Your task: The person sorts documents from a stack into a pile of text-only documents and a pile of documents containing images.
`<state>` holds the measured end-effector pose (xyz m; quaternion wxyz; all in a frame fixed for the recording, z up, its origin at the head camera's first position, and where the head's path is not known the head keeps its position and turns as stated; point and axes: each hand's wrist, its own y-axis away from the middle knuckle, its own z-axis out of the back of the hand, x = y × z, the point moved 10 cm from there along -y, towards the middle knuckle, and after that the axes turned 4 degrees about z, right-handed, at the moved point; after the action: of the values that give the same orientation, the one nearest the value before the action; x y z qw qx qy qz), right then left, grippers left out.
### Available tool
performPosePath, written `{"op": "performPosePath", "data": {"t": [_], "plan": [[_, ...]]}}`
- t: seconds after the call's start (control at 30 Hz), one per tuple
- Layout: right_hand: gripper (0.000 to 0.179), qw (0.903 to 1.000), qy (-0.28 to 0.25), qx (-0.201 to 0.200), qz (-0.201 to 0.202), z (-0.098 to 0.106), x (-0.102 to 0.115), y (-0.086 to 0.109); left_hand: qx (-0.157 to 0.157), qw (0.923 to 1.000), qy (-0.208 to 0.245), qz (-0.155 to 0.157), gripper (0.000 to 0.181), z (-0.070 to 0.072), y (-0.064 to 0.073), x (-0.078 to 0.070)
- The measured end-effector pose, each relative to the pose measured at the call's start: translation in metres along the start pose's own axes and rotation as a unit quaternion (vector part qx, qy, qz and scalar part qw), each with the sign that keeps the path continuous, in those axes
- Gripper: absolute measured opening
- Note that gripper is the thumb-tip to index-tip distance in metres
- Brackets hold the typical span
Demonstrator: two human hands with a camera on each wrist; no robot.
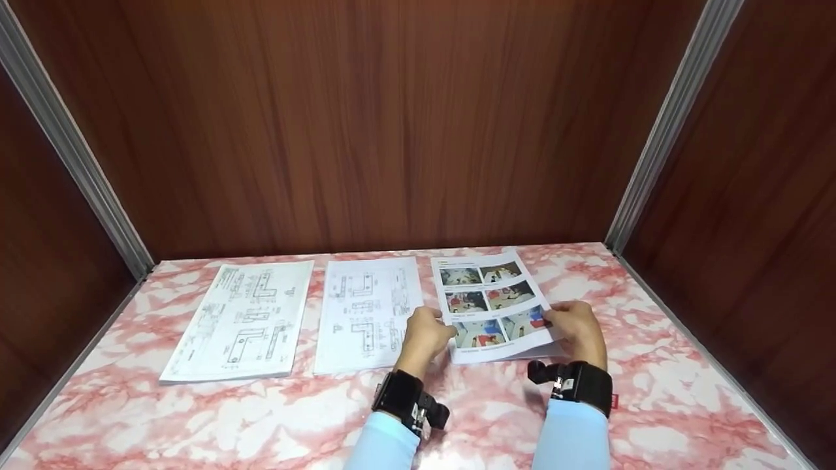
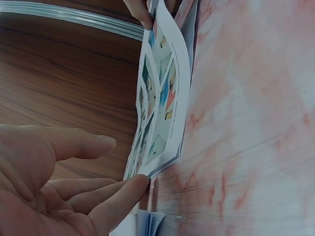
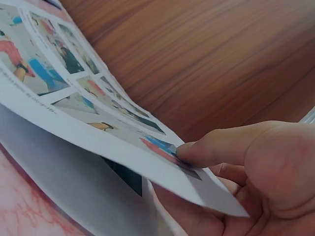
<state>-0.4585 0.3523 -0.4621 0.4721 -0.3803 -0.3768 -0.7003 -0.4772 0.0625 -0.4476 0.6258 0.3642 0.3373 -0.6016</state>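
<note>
Photo sheet [image 1: 494,297]: R of both drawing stacks on pink-white tbl [image 1: 215,418]; I see its near-R corner raised, gap to paper below.
R hand [image 1: 578,329]: pinching sheet's R edge, thumb on top, fingers under.
L hand [image 1: 424,336]: fingertip touching near-L corner, thumb held off it.
Hands: apart, sheet btwn.
Mid drawings [image 1: 369,313]: flat, just beside L hand.
Far-L drawings [image 1: 241,320]: flat, well apart from hands.

"How's the table [image 1: 261,418] patterned?"
"Pinkish-red and white marbling; the back wall [image 1: 405,130] is brown woodgrain."
"And the papers [image 1: 493,303]?"
"White: dark line drawings [image 1: 362,336] on two, coloured photos [image 1: 480,331] on the third."
</note>
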Motion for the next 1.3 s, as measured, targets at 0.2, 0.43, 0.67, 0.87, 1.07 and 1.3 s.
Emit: {"op": "performPosePath", "data": {"t": [0.2, 0.43, 0.67, 0.87, 1.07, 1.3], "plan": [[0.043, 0.999, -0.033, -0.005, -0.029, 0.002, -0.004, 0.008, 0.002, 0.9999, 0.014, -0.001, 0.036, 0.0, -0.001, 0.0], [0.044, 0.9965, 0.078, -0.03, 0.006, 0.013, 0.0, 0.008, -0.01, 0.9998, -0.015, 0.001, 0.041, 0.002, 0.0, 0.0], [0.044, 0.9987, 0.049, -0.015, 0.007, 0.006, 0.0, 0.006, -0.008, 0.9998, -0.017, -0.005, 0.041, 0.001, 0.0, 0.0], [0.044, 0.9999, 0.011, -0.006, -0.001, 0.004, -0.001, 0.007, -0.009, 0.9998, -0.016, 0.0, 0.043, 0.002, -0.001, 0.0], [0.047, 0.9994, 0.033, -0.009, -0.003, 0.005, 0.0, 0.006, -0.006, 0.9999, -0.012, 0.001, 0.041, 0.001, -0.001, 0.001], [0.047, 0.9993, 0.036, -0.005, -0.01, 0.005, -0.003, 0.005, -0.008, 0.9999, -0.009, 0.004, 0.041, 0.002, -0.001, 0.001]]}}
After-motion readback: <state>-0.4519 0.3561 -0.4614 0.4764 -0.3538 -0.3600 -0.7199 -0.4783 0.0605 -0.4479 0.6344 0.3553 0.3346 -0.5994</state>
